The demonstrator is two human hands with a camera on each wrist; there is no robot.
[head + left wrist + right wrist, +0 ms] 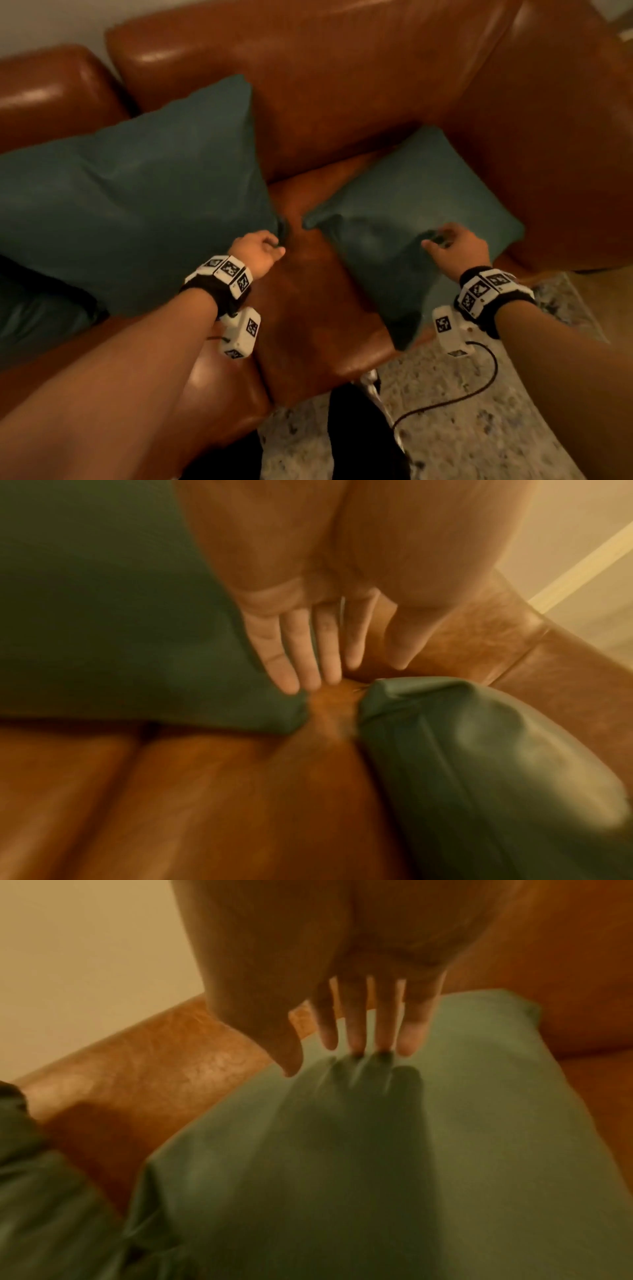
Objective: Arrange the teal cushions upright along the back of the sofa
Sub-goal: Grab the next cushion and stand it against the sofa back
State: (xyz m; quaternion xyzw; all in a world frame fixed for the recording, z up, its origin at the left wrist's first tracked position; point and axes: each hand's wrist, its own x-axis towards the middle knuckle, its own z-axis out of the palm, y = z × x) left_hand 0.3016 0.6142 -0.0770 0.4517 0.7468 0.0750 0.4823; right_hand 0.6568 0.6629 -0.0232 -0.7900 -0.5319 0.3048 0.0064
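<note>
A large teal cushion leans against the brown leather sofa back on the left. My left hand is at its lower right corner; in the left wrist view the left hand has straight fingers touching that cushion. A smaller teal cushion lies tilted on the seat near the right arm of the sofa. My right hand rests on top of it. The right wrist view shows the right hand with straight fingertips pressing into the cushion, thumb apart.
A third teal cushion lies at the far left of the seat. The sofa's right armrest rises beside the smaller cushion. Speckled floor lies before the sofa, with my dark-clad legs and a black cable.
</note>
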